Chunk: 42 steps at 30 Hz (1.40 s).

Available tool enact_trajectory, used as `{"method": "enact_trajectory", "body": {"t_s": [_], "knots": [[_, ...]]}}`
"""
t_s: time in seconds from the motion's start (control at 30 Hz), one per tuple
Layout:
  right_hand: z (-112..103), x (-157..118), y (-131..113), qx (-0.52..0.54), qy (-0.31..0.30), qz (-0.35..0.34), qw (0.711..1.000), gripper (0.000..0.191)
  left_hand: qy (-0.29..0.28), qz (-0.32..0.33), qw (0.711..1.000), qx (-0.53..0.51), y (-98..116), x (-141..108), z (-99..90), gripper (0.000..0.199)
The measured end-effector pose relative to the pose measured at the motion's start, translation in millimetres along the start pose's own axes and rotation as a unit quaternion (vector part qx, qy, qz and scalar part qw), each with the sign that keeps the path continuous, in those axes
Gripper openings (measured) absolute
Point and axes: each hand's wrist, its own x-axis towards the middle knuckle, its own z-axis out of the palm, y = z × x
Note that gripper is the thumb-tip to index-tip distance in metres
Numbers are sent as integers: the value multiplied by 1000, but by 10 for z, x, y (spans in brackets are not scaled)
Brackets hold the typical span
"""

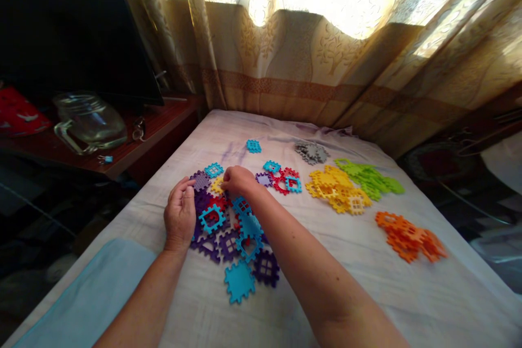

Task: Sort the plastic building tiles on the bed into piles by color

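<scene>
A mixed pile of purple, blue and red plastic tiles lies on the pale sheet, with a blue tile [239, 281] at its near edge and a dark purple tile [266, 268] beside that. My left hand [180, 216] rests at the pile's left edge, palm inward, fingers extended near a greyish purple tile [200, 180]. At the pile's far side, my right hand [238, 180] has its fingers pinched on the edge of a yellow tile [217, 185]. A blue window tile [213, 169] lies just beyond the yellow one.
Sorted heaps of grey [312, 153], yellow [337, 189], green [369, 176] and orange tiles [410, 236] lie to the right. Red and blue tiles [286, 181] sit mid-bed. A glass jug [90, 121] stands on the left desk. A blue cloth [92, 293] lies front left.
</scene>
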Motion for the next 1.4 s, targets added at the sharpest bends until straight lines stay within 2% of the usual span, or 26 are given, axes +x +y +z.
{"method": "enact_trajectory", "body": {"t_s": [0.13,0.33,0.5,0.57,0.6,0.67,0.77,0.9,0.97,1.03,1.13,1.23,1.33,1.4], "knots": [[2,-19,3,9,2,23,1000,38,0,12,1000,11,-5,6,4,39],[-19,-5,-39,44,-16,39,998,36,-9,12,1000,14,-22,11,21,38],[-3,-7,114,97,34,35,994,31,-20,11,1000,14,-19,6,15,38],[-36,-53,321,160,104,43,981,26,-24,13,1000,16,-9,3,7,38],[-61,-99,467,207,152,52,965,23,-25,15,999,17,-3,2,4,38],[-115,-248,837,280,248,79,924,21,-28,18,999,21,7,2,1,38],[-149,-609,1496,322,358,120,868,26,-32,23,999,20,9,3,8,38],[-44,-1158,2262,313,444,191,817,39,-33,29,999,17,-13,10,18,37],[37,-1365,2510,303,465,226,801,42,-34,31,999,16,-21,15,15,36],[99,-1511,2659,277,483,252,792,44,-36,33,999,15,-19,19,11,37],[128,-1652,2727,210,498,290,790,41,-38,31,999,15,3,14,37,39],[126,-1744,2642,95,523,293,795,34,-58,8,998,6,41,-6,131,41],[185,-1799,2390,27,543,221,809,28,-86,-35,996,-13,91,-22,259,46],[281,-1818,2128,33,531,146,834,27,-96,-47,994,-18,142,-22,310,50]]}}
